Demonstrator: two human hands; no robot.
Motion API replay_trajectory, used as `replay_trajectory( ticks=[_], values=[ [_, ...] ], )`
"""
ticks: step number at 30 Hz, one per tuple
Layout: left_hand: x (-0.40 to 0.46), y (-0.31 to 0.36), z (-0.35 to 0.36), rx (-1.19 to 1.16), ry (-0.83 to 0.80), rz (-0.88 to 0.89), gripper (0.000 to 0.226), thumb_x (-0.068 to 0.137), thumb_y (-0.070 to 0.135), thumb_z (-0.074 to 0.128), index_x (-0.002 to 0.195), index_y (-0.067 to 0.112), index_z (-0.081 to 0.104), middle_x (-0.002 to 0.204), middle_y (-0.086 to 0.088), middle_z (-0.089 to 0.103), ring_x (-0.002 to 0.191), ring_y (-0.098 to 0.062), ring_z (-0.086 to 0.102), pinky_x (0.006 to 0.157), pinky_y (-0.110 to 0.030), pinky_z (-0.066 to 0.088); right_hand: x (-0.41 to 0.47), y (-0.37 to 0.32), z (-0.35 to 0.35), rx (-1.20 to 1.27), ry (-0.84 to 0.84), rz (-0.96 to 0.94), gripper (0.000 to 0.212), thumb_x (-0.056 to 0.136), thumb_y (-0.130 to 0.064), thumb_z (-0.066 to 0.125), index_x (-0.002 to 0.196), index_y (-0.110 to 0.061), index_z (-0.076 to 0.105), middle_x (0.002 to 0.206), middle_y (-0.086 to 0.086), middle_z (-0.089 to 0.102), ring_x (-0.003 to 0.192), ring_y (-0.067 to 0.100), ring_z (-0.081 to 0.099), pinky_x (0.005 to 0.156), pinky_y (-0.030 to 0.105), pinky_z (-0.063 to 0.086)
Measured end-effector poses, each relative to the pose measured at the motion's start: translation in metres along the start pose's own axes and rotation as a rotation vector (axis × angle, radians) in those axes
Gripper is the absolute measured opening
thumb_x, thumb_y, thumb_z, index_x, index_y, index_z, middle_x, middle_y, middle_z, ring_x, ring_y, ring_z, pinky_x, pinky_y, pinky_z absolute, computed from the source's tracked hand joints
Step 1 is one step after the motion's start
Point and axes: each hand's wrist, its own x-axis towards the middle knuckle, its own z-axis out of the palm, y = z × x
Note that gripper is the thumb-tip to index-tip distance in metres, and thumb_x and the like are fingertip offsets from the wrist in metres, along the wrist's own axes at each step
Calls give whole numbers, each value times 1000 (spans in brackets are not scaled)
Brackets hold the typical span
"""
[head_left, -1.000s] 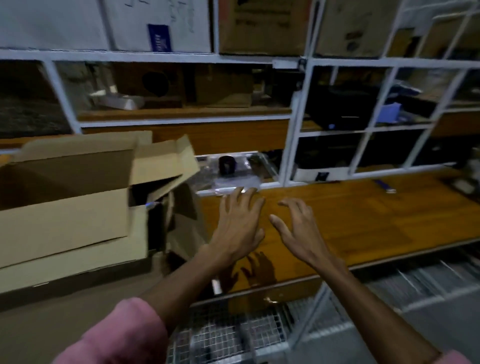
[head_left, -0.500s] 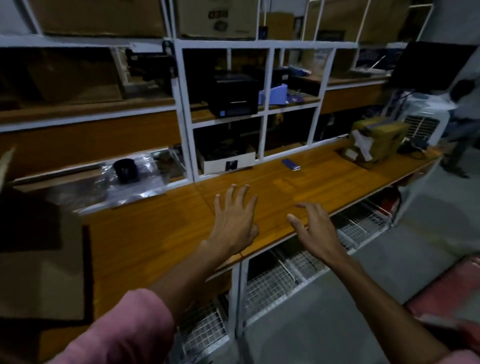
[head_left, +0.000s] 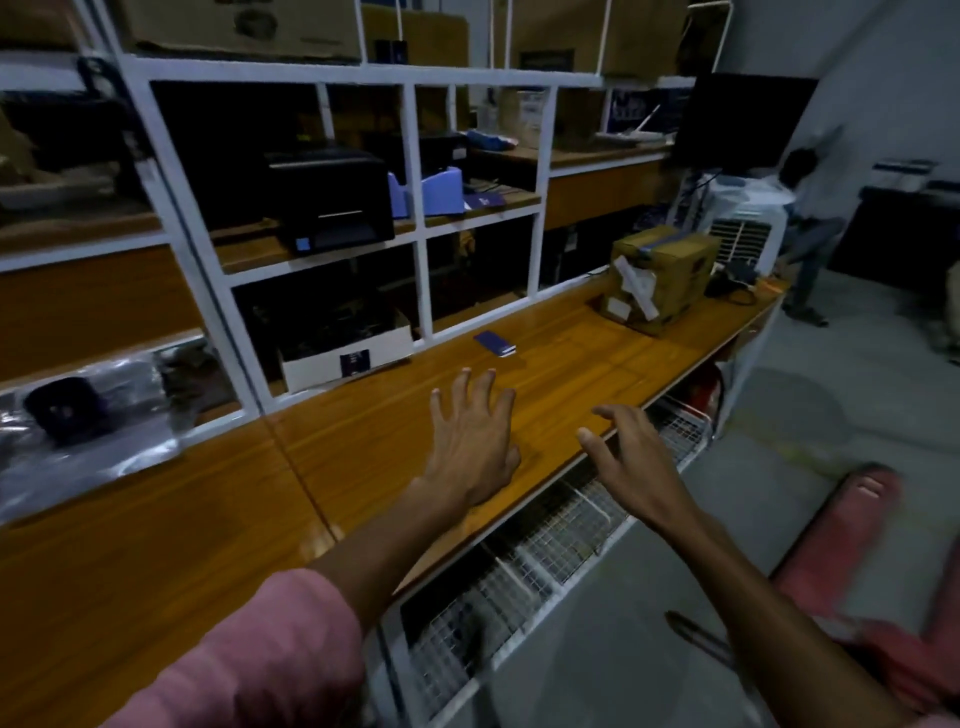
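Both my hands are stretched out over a long wooden bench (head_left: 571, 364) and hold nothing. My left hand (head_left: 472, 441) hovers palm-down over the bench with its fingers spread. My right hand (head_left: 631, 462) is at the bench's front edge, fingers spread and slightly bent. A small dark blue flat box (head_left: 495, 344) lies on the bench a little beyond my left hand. Farther right on the bench stands a taped cardboard box (head_left: 657, 278) with paper labels.
White shelving (head_left: 421, 228) behind the bench holds a black printer (head_left: 332, 200), a blue tray and cartons. A plastic-wrapped dark item (head_left: 67, 415) lies at the left. Wire baskets (head_left: 545, 540) sit under the bench. A red pallet jack (head_left: 852, 545) and a person (head_left: 810, 218) stand at the right.
The view has swung to the right: the open cardboard carton at the left has left the frame and the far end of the bench has come in. Both hands stay open and empty.
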Motion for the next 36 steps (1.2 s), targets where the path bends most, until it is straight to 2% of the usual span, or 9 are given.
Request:
replay_trajectory(
  ticks=[4, 7, 11, 17, 21, 26, 29, 31, 36],
  values=[
    [78, 4, 60, -6, 63, 35, 73, 91, 42, 59, 153, 21, 26, 164, -11, 10, 151, -37, 0, 117, -68, 11, 72, 66, 15, -25, 90, -36, 66, 96, -66, 40, 136, -15, 50, 134, 9, 53, 122, 23, 51, 95, 38, 45],
    [130, -2, 107, -2, 102, 22, 72, 92, 40, 60, 153, 19, 27, 164, -13, 11, 151, -39, 1, 117, -68, 11, 130, 108, 40, -21, 127, -77, 62, 96, -60, 44, 136, -13, 51, 132, 12, 55, 122, 27, 52, 96, 39, 44],
    [191, 1, 145, -13, 101, -23, 75, 92, 39, 61, 154, 19, 25, 165, -13, 11, 152, -39, 2, 116, -67, 11, 194, 150, 67, 10, 84, -115, 49, 100, -48, 51, 135, -14, 51, 132, 9, 55, 122, 24, 52, 95, 37, 44],
    [281, 20, 188, -13, 120, -59, 70, 93, 37, 59, 152, 19, 27, 164, -12, 13, 152, -37, 3, 116, -68, 17, 287, 215, 74, 53, 50, -145, 54, 99, -55, 46, 136, -15, 51, 134, 8, 54, 124, 20, 51, 94, 34, 43],
    [346, 48, 227, -2, 85, -114, 71, 93, 39, 60, 152, 19, 28, 165, -11, 13, 152, -37, 2, 116, -68, 16, 349, 277, 79, 77, 9, -185, 54, 100, -55, 45, 134, -15, 52, 133, 8, 56, 123, 22, 52, 94, 33, 43],
    [451, 91, 255, 8, 40, -152, 73, 93, 41, 59, 154, 18, 25, 165, -12, 11, 152, -38, 1, 117, -68, 14, 432, 358, 57, 84, -12, -190, 50, 101, -53, 45, 133, -14, 53, 133, 9, 56, 126, 26, 50, 100, 42, 44],
    [517, 119, 263, -9, 9, -147, 74, 93, 39, 62, 154, 18, 25, 166, -12, 10, 153, -38, 0, 118, -68, 9, 486, 398, 30, 93, 57, -174, 61, 98, -59, 37, 129, -10, 56, 128, 13, 57, 123, 28, 49, 100, 47, 41],
    [542, 126, 267, -10, 5, -155, 75, 92, 40, 63, 153, 18, 25, 165, -13, 11, 152, -39, 0, 118, -68, 9, 512, 408, 22, 56, 142, -209, 59, 96, -56, 37, 124, -8, 57, 125, 16, 56, 121, 33, 48, 98, 48, 40],
    [614, 156, 282, 33, -31, -158, 79, 92, 41, 61, 155, 17, 20, 165, -12, 7, 152, -40, 0, 117, -68, 11, 587, 451, -1, -80, 325, -225, 48, 96, -41, 49, 129, -5, 51, 141, 23, 43, 131, 44, 37, 100, 57, 39]
  ],
)
